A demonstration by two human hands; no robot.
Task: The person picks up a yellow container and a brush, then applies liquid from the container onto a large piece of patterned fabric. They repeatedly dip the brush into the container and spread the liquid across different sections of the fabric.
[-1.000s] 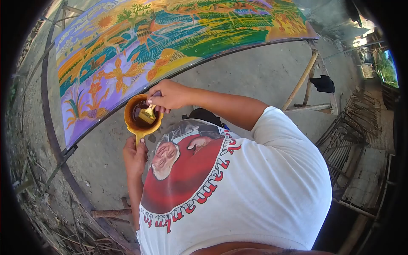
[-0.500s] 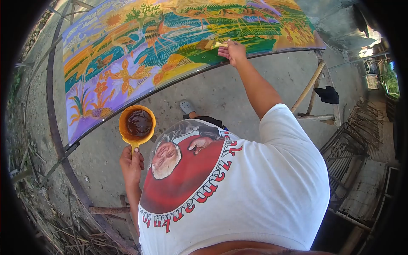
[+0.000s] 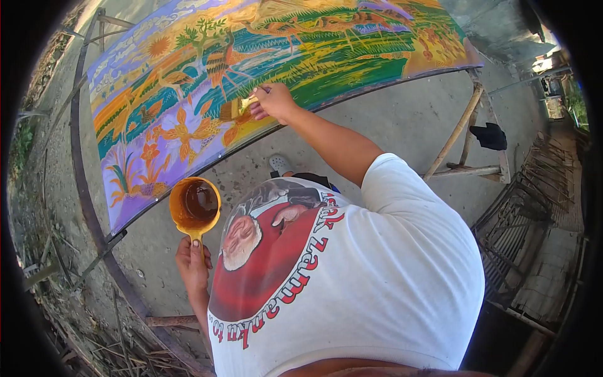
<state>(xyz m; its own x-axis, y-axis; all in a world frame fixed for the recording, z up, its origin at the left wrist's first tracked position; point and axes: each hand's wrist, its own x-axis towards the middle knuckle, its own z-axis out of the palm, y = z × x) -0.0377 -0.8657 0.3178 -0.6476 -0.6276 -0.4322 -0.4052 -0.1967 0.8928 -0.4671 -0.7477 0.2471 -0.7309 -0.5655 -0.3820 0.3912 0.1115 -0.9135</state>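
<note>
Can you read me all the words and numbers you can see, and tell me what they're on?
"...ak zamanku to.." on the white shirt; the start of the first word is too squeezed by the shirt's curve to read surely.
No letters or numbers I can make out on the painted sheet or the yellow dipper; any there would be too small to read.

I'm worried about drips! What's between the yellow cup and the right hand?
In the head view, going from the yellow cup to the right hand, there's grey ground, then the near part of the colourful painting.
</note>
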